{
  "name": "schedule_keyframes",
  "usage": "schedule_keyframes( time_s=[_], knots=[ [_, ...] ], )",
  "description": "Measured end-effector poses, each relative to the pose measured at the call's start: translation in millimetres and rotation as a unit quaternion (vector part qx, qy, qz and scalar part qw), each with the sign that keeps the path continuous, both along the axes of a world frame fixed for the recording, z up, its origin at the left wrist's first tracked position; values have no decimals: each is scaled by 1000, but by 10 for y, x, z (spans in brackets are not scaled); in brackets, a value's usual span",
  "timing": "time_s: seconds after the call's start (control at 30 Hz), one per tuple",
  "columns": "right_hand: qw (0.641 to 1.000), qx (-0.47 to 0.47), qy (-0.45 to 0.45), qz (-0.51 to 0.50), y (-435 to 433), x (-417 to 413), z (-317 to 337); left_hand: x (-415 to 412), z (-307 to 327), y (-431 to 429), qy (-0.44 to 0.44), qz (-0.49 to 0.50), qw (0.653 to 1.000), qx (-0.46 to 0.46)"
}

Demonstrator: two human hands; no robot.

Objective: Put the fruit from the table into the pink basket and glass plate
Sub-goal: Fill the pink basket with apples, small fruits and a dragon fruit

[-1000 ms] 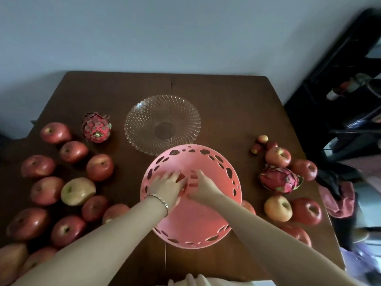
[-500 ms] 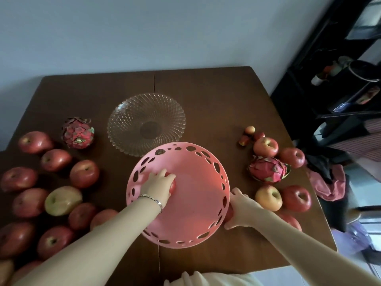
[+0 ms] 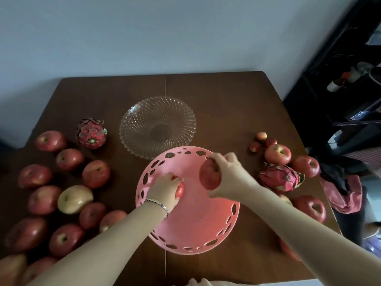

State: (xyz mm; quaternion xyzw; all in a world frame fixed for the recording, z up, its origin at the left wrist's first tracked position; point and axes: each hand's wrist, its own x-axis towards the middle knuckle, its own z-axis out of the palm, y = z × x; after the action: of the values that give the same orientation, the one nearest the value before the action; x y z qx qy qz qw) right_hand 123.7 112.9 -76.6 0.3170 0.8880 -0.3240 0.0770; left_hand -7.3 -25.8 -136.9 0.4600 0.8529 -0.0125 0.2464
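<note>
The pink basket point(image 3: 198, 230) with cut-out holes sits at the table's near middle. My left hand point(image 3: 165, 189) rests inside it, fingers wrapped over a small red apple point(image 3: 179, 190) on the basket floor. Above the basket's right part, my right hand point(image 3: 228, 174) grips a larger red apple point(image 3: 208, 175). The glass plate point(image 3: 157, 125) stands empty just behind the basket. Several red apples and a yellowish one point(image 3: 74, 199) lie on the left; more apples lie right.
A dragon fruit point(image 3: 91, 134) lies left of the glass plate, another dragon fruit point(image 3: 280, 177) right of the basket. Small fruits point(image 3: 260, 140) sit at the far right. Dark shelving point(image 3: 340, 100) and a pink cloth point(image 3: 344, 195) stand beyond the table's right edge.
My right hand left the basket, took a red apple from the right of it and carried it over the basket. My left hand stayed on its apple inside.
</note>
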Motion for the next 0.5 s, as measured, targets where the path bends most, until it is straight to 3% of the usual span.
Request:
schedule_keyframes(
  time_s=[0.1,0.17,0.3,0.5],
  knots=[
    [989,33,-110,94,-117,-256,-418,-27,0,4,-15,10,1000,8],
    [986,44,-124,99,-148,-341,-604,-26,-8,-4,-21,20,1000,9],
    [998,-3,-66,6,-169,-363,-777,1,-33,-34,-13,31,999,31],
    [999,-34,3,-41,-241,-249,-878,48,-52,27,5,36,999,18]
  ],
)
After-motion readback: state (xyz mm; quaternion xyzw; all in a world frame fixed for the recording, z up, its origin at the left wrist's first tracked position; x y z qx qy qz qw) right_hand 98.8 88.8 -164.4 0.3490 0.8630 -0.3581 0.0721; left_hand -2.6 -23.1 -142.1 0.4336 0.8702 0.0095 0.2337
